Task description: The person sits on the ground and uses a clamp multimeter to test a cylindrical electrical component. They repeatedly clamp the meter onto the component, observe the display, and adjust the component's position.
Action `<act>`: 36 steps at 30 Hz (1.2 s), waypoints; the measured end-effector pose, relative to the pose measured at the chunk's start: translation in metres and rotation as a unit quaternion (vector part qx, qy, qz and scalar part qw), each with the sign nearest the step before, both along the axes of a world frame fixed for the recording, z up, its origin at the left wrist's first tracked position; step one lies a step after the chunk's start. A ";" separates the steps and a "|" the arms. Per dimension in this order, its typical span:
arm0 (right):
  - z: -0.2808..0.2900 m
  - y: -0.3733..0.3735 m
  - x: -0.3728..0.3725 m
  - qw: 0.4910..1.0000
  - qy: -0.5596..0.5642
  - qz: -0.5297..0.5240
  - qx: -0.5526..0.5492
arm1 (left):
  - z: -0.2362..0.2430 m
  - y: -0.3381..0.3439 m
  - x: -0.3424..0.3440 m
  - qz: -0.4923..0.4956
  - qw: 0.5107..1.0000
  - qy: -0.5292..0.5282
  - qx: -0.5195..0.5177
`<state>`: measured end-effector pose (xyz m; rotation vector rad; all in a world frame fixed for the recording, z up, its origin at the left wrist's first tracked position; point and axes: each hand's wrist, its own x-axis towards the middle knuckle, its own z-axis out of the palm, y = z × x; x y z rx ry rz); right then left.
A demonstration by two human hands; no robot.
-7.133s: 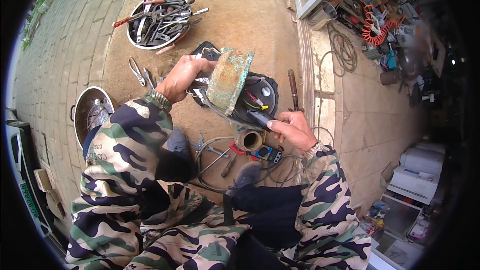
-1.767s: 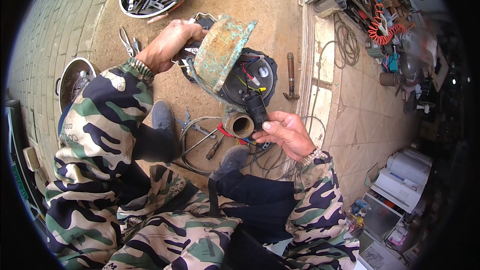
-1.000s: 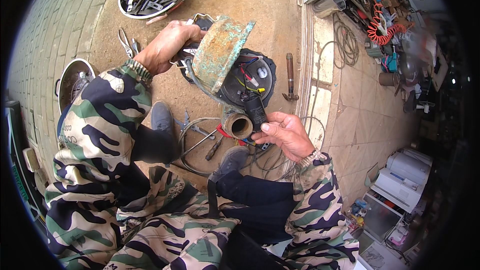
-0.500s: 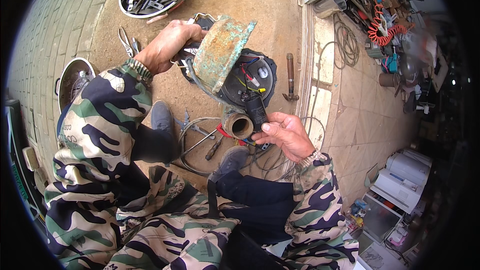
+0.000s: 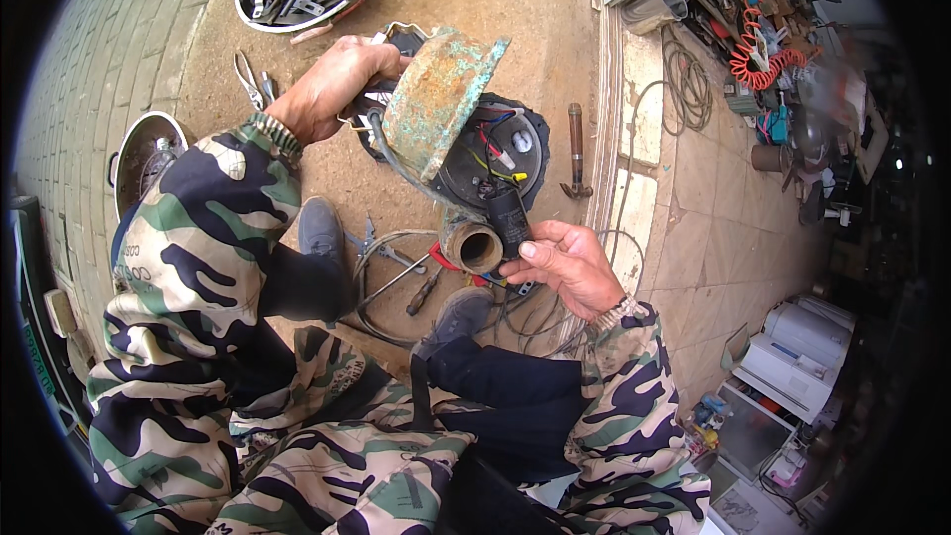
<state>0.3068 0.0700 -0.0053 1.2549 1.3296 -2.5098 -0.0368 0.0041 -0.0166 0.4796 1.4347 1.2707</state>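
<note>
A submersible pump with a corroded, rust-and-green metal shell (image 5: 433,104) is held up in front of me, tilted. My left hand (image 5: 342,89) is closed on its far left part; the fingertips are hidden behind the shell. The open round end (image 5: 474,181) shows blue and red wires and a yellow connector. A black cylindrical capacitor (image 5: 508,222) hangs from that wiring, its lower end pinched by the thumb and fingers of my right hand (image 5: 567,267). Beside the capacitor, the pump's pipe outlet (image 5: 479,250) faces me.
A basin of hand tools (image 5: 302,0) stands far left, pliers (image 5: 249,81) near it. A metal pot (image 5: 149,160) is at left. A hammer (image 5: 576,154) lies right, by the door sill. Cable (image 5: 359,287) and a screwdriver (image 5: 425,292) lie between my feet.
Almost nothing differs. Both hands keep their holds, and the pump and capacitor have shifted only very slightly.
</note>
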 end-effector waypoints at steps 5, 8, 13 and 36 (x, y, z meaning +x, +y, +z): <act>0.000 0.000 0.000 1.000 0.002 -0.002 0.000 | 0.001 0.000 -0.001 -0.010 1.000 0.001 0.005; 0.000 0.000 0.000 1.000 0.002 0.000 -0.001 | 0.004 0.000 0.000 -0.009 1.000 0.004 -0.009; 0.002 0.000 0.000 1.000 -0.001 0.000 0.000 | -0.002 0.000 -0.001 0.000 1.000 -0.004 0.007; 0.004 0.000 -0.002 1.000 -0.006 0.002 0.005 | 0.000 -0.001 -0.001 -0.012 1.000 0.006 0.013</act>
